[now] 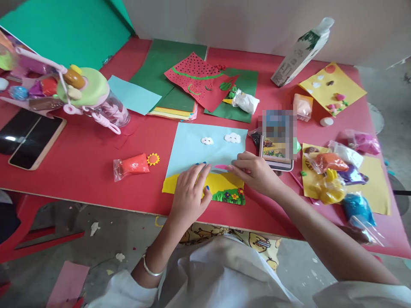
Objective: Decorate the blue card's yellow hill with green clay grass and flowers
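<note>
A light blue sheet of paper lies on the red table, carrying two white clay clouds, a yellow clay ground and a green patch with small flowers. My left hand rests over the yellow clay with its fingers stretched out. A bit of blue clay peeks out at its fingertips. From the right, my right hand pinches a slim pink clay tool, whose flat tip points left over the sheet; its handle is hidden by the hand.
Left of the sheet lie a red clay packet and a clay sun. A phone displays a picture beside my right hand. Bagged clays cover yellow paper at right. A carton, watermelon craft and lidded jar stand or lie further back.
</note>
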Available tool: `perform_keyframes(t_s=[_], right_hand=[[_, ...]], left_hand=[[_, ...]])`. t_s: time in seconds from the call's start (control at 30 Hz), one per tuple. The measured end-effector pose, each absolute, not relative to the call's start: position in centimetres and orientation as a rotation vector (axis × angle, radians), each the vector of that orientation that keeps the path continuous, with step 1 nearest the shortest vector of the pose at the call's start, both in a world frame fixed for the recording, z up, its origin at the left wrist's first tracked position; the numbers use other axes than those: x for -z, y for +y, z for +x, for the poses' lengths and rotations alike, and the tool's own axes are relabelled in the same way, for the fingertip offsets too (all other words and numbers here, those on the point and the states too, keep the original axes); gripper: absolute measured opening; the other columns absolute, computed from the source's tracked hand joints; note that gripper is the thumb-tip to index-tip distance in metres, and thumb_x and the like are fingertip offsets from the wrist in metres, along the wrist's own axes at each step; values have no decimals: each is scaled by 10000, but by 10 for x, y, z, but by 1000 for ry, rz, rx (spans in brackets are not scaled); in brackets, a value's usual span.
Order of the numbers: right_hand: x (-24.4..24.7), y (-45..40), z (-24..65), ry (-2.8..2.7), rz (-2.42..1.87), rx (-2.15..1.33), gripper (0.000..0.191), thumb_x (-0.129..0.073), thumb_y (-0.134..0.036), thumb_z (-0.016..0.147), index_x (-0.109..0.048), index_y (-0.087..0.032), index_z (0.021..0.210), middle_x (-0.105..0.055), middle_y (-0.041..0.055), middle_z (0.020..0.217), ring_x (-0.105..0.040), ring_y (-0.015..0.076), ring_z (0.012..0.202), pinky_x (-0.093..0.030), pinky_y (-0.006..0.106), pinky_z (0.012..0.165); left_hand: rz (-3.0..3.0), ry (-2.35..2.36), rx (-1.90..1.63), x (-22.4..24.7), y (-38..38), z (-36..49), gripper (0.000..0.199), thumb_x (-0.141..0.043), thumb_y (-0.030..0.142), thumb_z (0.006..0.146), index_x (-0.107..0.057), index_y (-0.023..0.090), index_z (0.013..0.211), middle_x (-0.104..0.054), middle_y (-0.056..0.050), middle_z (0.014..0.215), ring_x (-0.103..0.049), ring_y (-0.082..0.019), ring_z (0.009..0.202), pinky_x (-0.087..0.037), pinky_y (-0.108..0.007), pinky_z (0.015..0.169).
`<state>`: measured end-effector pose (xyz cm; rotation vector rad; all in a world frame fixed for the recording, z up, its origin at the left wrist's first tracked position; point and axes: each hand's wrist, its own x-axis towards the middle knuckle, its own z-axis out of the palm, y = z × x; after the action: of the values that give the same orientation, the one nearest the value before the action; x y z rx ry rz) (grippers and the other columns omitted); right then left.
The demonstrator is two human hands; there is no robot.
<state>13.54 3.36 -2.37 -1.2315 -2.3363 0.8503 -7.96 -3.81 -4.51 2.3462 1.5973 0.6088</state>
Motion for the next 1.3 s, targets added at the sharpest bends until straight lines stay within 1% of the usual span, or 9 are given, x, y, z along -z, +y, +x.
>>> perform_keyframes(t_s=[0.2,0.37,0.5,0.63,0.83,0.97,1.03,1.2,1.3], right_hand=[[30,31,132,-2470,-1191,-768,448,-410,-381,1009,-450,-204,600,-428,5,636,-391,153,645,-306,306,655],[36,30,129,-2583,-1259,-699,487,-407,-443,1013,-550,-184,626,-497,14,666,-437,159,718,-237,311,660],[34,32,126,-2655,-1304,-667,508,-411,-452,1009,-552,-184,601,-509,16,642,-438,159,719,-211,305,637],[30,36,124,-2722,-1353,-659,486,-453,-421,994,-561,-185,583,-531,22,634,-457,160,714,-215,302,621],[26,39,125,-2738,-1387,-765,437,-486,-366,969,-573,-187,580,-534,25,613,-468,144,631,-247,292,598],[21,41,127,-2714,-1389,-857,437,-440,-322,971,-540,-183,569,-547,37,622,-486,137,611,-288,282,589],[16,41,130,-2690,-1383,-871,427,-431,-309,964,-483,-191,556,-532,31,607,-471,133,594,-303,281,583],[-1,38,142,-2519,-1430,-828,453,-432,-376,964,-300,-215,561,-411,-11,549,-394,115,538,-307,279,558],[-6,34,148,-2459,-1434,-835,472,-427,-418,967,-271,-217,570,-382,-18,540,-360,111,522,-293,285,544]], left_hand=[[2352,1609,-629,47,-38,-79,479,-448,99,856,-502,178,1325,-598,-127,1312,-539,-281,1238,-412,-445,1032],[2375,1623,-581,46,-38,-78,478,-450,90,850,-505,165,1319,-600,-127,1319,-532,-282,1246,-399,-445,1039],[2389,1626,-568,46,-38,-78,475,-450,89,849,-507,154,1316,-601,-126,1321,-532,-282,1244,-391,-439,1039],[2385,1626,-540,45,-38,-77,482,-447,93,852,-503,166,1326,-597,-124,1331,-528,-279,1251,-382,-436,1039],[2411,1629,-531,45,-38,-78,469,-447,96,855,-513,142,1317,-597,-127,1329,-528,-284,1247,-376,-435,1034],[2419,1636,-533,46,-38,-78,478,-446,95,851,-514,151,1321,-600,-126,1326,-527,-281,1251,-378,-431,1039],[2418,1642,-539,47,-38,-78,482,-449,95,848,-516,153,1322,-603,-126,1322,-528,-280,1250,-383,-432,1038],[2453,1611,-597,48,-38,-79,479,-456,82,845,-547,147,1310,-614,-135,1287,-534,-293,1240,-410,-453,1024],[2503,1555,-647,48,-39,-81,464,-470,82,859,-597,210,1286,-611,-120,1284,-531,-300,1248,-424,-471,1026]])
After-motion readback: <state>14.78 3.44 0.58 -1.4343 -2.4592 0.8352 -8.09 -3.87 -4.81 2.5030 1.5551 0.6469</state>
